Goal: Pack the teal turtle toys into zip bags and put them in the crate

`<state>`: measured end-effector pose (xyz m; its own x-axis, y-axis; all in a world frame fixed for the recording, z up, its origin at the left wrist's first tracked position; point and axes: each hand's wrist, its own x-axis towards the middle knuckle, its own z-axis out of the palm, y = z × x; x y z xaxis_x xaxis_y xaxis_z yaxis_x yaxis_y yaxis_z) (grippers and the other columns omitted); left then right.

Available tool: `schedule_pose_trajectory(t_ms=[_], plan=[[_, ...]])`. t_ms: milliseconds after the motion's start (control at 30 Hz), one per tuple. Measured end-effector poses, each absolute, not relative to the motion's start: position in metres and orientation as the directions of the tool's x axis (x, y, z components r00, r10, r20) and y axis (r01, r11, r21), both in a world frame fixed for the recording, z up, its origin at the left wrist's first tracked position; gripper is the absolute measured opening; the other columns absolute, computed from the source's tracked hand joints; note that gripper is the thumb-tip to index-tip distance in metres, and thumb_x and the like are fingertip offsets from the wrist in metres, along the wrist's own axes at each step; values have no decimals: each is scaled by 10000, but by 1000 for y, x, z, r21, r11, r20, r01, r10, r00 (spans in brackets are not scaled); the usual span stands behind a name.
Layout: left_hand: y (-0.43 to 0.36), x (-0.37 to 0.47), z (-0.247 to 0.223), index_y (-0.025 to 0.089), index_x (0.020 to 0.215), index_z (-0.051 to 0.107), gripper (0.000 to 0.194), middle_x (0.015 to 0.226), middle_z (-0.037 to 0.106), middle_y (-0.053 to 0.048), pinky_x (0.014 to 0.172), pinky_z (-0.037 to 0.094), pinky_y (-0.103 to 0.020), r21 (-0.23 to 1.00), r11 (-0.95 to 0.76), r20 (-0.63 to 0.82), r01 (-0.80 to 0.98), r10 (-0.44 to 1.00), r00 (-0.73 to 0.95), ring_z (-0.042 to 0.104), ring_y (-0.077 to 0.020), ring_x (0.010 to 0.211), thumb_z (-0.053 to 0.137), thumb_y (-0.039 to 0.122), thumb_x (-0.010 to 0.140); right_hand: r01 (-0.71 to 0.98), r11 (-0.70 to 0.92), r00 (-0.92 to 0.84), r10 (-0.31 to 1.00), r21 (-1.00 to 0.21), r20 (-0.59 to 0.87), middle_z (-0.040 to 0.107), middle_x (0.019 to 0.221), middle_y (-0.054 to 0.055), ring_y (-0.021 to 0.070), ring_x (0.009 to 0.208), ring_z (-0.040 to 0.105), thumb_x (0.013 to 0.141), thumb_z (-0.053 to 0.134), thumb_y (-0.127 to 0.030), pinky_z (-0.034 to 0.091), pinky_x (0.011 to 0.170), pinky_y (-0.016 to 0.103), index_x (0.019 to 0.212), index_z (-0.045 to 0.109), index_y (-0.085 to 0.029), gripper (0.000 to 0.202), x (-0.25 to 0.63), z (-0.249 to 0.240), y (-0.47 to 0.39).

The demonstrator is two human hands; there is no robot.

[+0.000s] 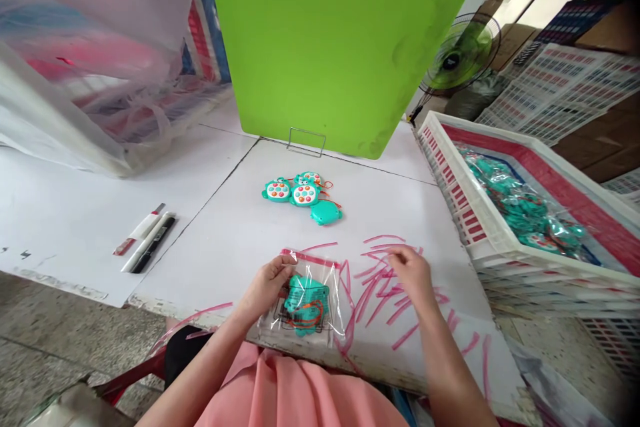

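Note:
My left hand [273, 285] pinches the left edge of a clear plastic bag [336, 320] with a red strip along its top. Inside the bag is a teal toy [311, 293] with an orange cord. My right hand [411, 272] is closed above several loose pink strips [380, 287] on the table, to the right of the bag; whatever its fingertips may hold is too small to make out. Beyond the hands lie several teal animal-shaped toys with coloured buttons [305, 195]. One toy [327, 213] lies with its plain teal side up.
A white crate [500, 240] of bagged teal toys stands at the right. Markers [155, 243] and a cutter-like tool [139, 233] lie at the left. A green board [325, 47] rises behind a small wire stand [306, 142]. A plastic-covered container [100, 113] sits at the back left.

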<state>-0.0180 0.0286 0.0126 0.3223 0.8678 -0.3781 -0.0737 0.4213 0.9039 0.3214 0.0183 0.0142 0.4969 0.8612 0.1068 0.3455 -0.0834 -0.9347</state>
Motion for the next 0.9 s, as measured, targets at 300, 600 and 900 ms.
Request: schedule_pose_trajectory(t_ms=[300, 600, 900], plan=[[24, -17, 16, 154, 831, 610, 387, 593, 466, 60, 452, 328, -185, 928, 372, -349, -27, 890, 293, 414, -74, 496, 634, 536, 778, 900, 26, 262, 765, -434, 589, 559, 1084, 148, 265, 1063, 536, 761, 448, -114, 464, 931, 433, 1003, 663, -159, 328, 309, 37, 24], [25, -20, 13, 152, 812, 571, 404, 635, 481, 58, 485, 354, -181, 903, 404, -337, -144, 877, 344, 423, -66, 520, 670, 540, 763, 496, -11, -140, 986, -868, -93, 684, 787, 21, 164, 698, 611, 893, 522, -405, 469, 641, 266, 929, 677, -174, 281, 217, 27, 19], [27, -25, 7, 147, 1090, 632, 526, 752, 617, 5, 554, 447, -213, 871, 460, -388, -173, 860, 333, 551, -108, 631, 725, 518, 728, 192, -241, -129, 955, -951, -268, 704, 754, 29, 150, 624, 630, 777, 587, -300, 474, 569, 247, 946, 640, -168, 221, 215, 20, 23]])
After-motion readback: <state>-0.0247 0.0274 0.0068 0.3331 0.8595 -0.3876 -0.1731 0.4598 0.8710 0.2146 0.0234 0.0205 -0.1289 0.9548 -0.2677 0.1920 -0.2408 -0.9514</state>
